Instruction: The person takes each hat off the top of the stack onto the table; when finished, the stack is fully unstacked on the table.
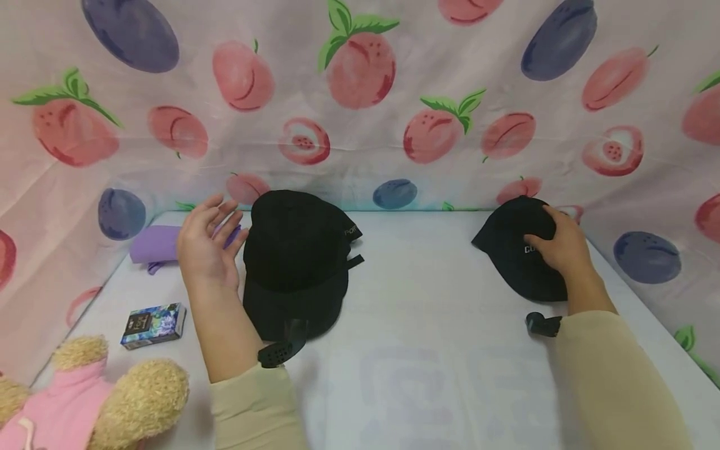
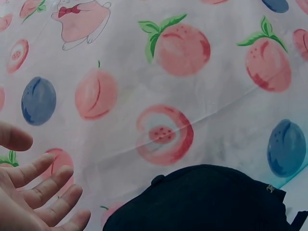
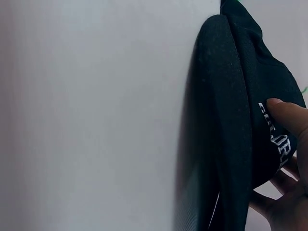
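On the right of the table, my right hand (image 1: 559,244) grips a black baseball cap (image 1: 517,269) by its crown. The thumb lies across the white lettering while the other fingers are behind the crown, as the right wrist view shows. Left of centre sits more black headwear, a cap (image 1: 292,244) with its brim toward me; a lettered edge and a strap jut out on its right, and whether it is one cap or several cannot be told. My left hand (image 1: 210,240) hovers just left of it, fingers spread and loosely bent, holding nothing.
A purple folded bundle (image 1: 154,244) lies behind the left hand. Nearer are a small blue patterned box (image 1: 153,325) and a fluffy plush toy in pink clothing (image 1: 67,406). A fruit-print curtain (image 1: 360,125) borders the white table (image 1: 416,300).
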### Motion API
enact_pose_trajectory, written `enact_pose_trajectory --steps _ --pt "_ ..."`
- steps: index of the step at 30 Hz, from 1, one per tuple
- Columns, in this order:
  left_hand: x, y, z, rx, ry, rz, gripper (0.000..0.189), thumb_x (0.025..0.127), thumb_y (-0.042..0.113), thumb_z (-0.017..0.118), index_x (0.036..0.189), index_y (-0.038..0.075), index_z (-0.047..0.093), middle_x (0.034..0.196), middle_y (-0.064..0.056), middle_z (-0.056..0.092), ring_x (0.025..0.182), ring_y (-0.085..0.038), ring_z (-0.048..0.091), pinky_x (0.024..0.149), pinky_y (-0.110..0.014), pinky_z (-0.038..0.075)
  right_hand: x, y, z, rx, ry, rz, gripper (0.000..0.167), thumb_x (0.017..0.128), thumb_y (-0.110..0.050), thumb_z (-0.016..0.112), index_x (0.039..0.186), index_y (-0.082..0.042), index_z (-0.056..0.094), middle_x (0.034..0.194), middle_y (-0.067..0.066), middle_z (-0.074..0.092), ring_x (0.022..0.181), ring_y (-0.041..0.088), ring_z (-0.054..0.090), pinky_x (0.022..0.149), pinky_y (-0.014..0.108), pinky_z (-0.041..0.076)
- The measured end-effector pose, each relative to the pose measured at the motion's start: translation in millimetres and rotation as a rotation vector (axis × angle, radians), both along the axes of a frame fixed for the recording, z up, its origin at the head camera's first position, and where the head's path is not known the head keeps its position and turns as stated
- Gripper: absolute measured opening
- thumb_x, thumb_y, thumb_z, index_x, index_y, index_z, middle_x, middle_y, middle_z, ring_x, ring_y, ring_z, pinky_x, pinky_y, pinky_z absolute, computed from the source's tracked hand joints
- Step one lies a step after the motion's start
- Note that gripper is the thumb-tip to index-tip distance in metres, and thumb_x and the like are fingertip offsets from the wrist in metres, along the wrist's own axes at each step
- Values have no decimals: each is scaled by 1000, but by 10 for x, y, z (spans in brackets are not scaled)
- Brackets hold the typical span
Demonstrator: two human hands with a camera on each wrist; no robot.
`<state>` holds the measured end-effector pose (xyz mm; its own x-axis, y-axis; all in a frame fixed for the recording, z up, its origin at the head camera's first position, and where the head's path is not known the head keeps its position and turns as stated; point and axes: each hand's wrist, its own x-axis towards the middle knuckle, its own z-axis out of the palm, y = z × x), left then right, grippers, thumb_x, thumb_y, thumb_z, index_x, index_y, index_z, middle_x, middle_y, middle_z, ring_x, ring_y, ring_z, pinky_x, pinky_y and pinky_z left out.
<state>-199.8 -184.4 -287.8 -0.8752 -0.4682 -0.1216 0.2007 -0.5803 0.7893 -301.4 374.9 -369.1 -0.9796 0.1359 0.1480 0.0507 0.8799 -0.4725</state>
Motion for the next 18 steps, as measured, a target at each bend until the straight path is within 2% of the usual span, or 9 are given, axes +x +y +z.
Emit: enact_pose_trajectory --steps 4,6,9,13,16,18 --pt "-16 -56 -30 -16 -58 2 24 103 20 55 122 12 67 119 -4 68 113 -21 63 88 -32 51 -15 65 5 -10 -15 0 82 100 -22 65 163 0 18 158 41 26 144 63 25 117 75 20" --pt "-26 -69 -36 -55 -93 -15 23 104 22 54 122 13 66 116 -2 67 115 -20 61 91 -33 48 -26 94 4 -10 -11 1 81 100 -21 65 163 1 18 157 42 26 144 63 25 117 74 19" --pt "-48 -66 -50 -156 -156 -71 25 105 28 55 125 17 64 118 2 65 119 -17 56 97 -36 41 -33 121 6 -2 -13 -2 81 100 -21 65 163 1 18 156 43 27 143 64 26 118 74 20" --pt "-64 -34 -74 -336 -232 -151 41 105 37 52 143 19 58 125 7 60 130 -18 49 109 -42 34 -38 162 12 -9 -28 -24 82 100 -21 64 164 -1 16 157 42 25 144 63 24 118 74 19" --pt "-64 -26 -93 -409 -259 -168 49 106 38 49 150 18 53 133 5 57 140 -23 43 115 -46 31 -49 195 16 -6 -36 -29 82 101 -22 63 164 -1 15 158 42 24 145 63 23 118 74 19" --pt "-70 -31 -108 -426 -270 -170 49 106 38 47 151 18 52 139 3 55 144 -25 41 117 -48 30 -55 221 19 2 -35 -24 82 100 -21 63 164 0 15 157 43 24 144 64 23 118 74 19"
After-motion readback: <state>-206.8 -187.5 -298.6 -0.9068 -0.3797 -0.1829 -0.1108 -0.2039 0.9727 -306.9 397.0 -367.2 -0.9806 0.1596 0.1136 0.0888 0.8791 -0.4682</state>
